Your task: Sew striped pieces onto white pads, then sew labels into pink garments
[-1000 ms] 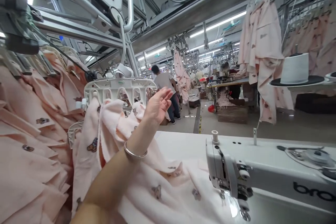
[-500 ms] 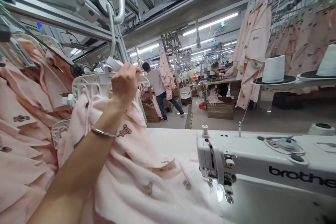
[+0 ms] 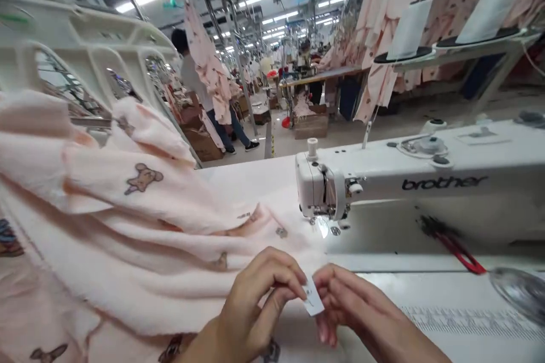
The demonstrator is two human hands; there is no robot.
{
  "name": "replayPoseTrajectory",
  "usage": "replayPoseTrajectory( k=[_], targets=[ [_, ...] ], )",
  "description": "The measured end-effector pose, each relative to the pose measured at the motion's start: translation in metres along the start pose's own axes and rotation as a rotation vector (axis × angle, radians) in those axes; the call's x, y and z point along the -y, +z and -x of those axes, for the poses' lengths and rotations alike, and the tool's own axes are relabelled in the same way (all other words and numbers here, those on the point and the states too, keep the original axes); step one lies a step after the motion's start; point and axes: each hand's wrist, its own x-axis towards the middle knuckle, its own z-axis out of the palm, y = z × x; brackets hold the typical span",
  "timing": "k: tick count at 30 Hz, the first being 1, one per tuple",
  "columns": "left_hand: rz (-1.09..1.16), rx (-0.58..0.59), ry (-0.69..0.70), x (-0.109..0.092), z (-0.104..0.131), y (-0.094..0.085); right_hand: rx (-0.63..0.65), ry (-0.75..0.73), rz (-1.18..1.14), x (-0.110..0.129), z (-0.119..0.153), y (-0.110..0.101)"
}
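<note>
A small white label (image 3: 314,298) with faint dark marks is pinched between the thumb and forefinger of my left hand (image 3: 259,300). My right hand (image 3: 347,303) has its curled fingers at the label's right edge, also gripping it; its thumb is partly hidden. Pale pink fleece fabric with printed bears (image 3: 170,266) spreads beneath and to the left of my hands, draped from a white plastic hanger clamp (image 3: 96,39). Just beyond my hands stands the white sewing machine head (image 3: 317,187), with the fabric's edge lying near its needle.
Red-handled snips (image 3: 462,252) lie under the machine arm, on the right. A printed ruler scale (image 3: 472,320) runs along the table's front. Thread cones (image 3: 411,28) stand on a rack behind. A person (image 3: 198,79) stands beside hanging pink garments further back.
My left hand has come down from the hanger to in front of the machine, bringing the white label. My right hand has entered view and meets it there. The view has turned and dropped.
</note>
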Motion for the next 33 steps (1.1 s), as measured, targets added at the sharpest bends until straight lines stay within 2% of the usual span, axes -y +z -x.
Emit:
replayPoseTrajectory(
  k=[2,4,7,10,13,16,19,21,23,26,29,33],
  targets=[
    [0.071,-0.038,-0.091,0.006,0.008,0.004,0.006,0.023,-0.069,0.007,-0.005,0.006],
    [0.206,-0.115,-0.258,0.007,0.012,0.004,-0.059,-0.008,-0.005,0.005,-0.008,0.009],
    [0.451,-0.140,-0.574,0.004,0.012,0.005,-0.195,-0.116,0.255,-0.003,-0.008,0.010],
    [0.523,-0.119,-0.743,0.004,0.008,0.013,-0.258,-0.191,0.466,-0.009,-0.007,0.010],
    [0.492,-0.154,-0.795,0.006,0.005,0.022,-0.276,-0.195,0.541,-0.011,-0.005,0.009],
    [0.337,-0.097,-0.790,0.007,0.005,0.023,-0.247,-0.223,0.627,-0.011,-0.003,0.004],
    [0.029,0.064,-0.617,0.005,0.005,0.019,-0.181,-0.248,0.713,-0.010,-0.001,0.000],
    [-0.078,0.121,-0.521,0.003,0.005,0.018,-0.154,-0.229,0.731,-0.010,-0.001,-0.001],
    [-0.048,0.061,-0.529,0.003,0.004,0.021,-0.159,-0.188,0.658,-0.010,0.000,0.000],
    [0.142,-0.069,-0.672,0.006,0.003,0.028,-0.267,-0.093,0.409,-0.013,-0.001,0.003],
    [0.330,-0.098,-0.791,0.010,0.003,0.035,-0.338,-0.047,0.254,-0.016,-0.001,0.006],
    [0.366,-0.101,-0.812,0.011,0.002,0.038,-0.329,-0.056,0.274,-0.019,-0.001,0.004]
  ],
)
